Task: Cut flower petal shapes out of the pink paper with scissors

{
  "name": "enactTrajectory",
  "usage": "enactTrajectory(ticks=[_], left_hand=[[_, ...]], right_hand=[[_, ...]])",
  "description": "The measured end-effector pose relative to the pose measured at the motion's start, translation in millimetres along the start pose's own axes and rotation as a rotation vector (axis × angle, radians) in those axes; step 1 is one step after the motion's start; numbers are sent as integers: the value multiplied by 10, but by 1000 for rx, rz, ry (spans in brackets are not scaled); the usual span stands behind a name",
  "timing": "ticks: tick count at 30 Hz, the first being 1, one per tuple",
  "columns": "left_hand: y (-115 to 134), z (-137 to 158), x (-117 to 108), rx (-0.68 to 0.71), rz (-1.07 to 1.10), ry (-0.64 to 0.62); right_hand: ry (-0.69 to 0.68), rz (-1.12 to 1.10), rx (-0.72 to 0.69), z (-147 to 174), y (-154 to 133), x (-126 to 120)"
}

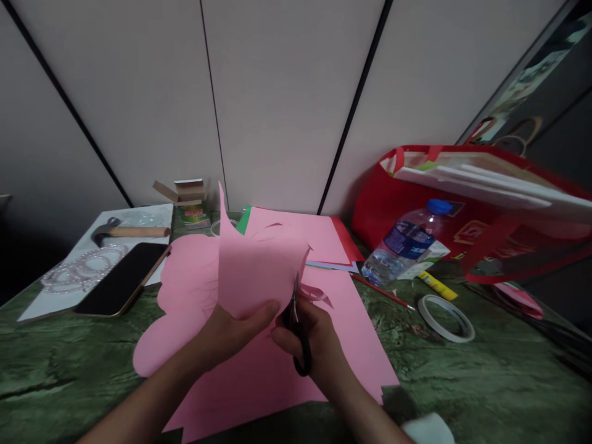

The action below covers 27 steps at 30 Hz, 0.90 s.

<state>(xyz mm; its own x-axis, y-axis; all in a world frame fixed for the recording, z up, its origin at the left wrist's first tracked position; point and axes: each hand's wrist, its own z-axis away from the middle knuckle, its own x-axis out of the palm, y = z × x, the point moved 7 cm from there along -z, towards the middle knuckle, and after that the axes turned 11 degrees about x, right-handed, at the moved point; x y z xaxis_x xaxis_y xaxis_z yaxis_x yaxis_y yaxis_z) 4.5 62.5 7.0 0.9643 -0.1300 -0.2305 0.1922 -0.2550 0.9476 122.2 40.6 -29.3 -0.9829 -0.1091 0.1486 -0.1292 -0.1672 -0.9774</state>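
My left hand (231, 333) grips the lower edge of a sheet of pink paper (259, 271), its thumb lying on the near face. The paper is held up and curls to a tall point at its left side. In my right hand (319, 339) is a pair of black-handled scissors (300, 345), the blades pointing up at the paper's right edge. Below both hands lies a larger pink sheet (259, 388). A pink piece with a scalloped edge (173, 327) rests to the left, and a curled pink strip (319, 293) is just beyond the scissors.
On the left are a phone (123, 280), a hammer (134, 232), bead strings (87, 265) and an opened box (192, 206). To the right are a water bottle (402, 243), a tape roll (446, 317), a pencil (383, 292), a yellow tube (438, 285) and a red bag (379, 203).
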Motion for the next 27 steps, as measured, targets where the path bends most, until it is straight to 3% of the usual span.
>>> enactTrajectory(ticks=[17,27], left_hand=[[-6,-30,-65,21,-36,10],[-32,-88,-54,90,-27,-108]], right_hand=[[-48,-1,-8,-36,56,25],[-27,-19,61,-40,96,24]])
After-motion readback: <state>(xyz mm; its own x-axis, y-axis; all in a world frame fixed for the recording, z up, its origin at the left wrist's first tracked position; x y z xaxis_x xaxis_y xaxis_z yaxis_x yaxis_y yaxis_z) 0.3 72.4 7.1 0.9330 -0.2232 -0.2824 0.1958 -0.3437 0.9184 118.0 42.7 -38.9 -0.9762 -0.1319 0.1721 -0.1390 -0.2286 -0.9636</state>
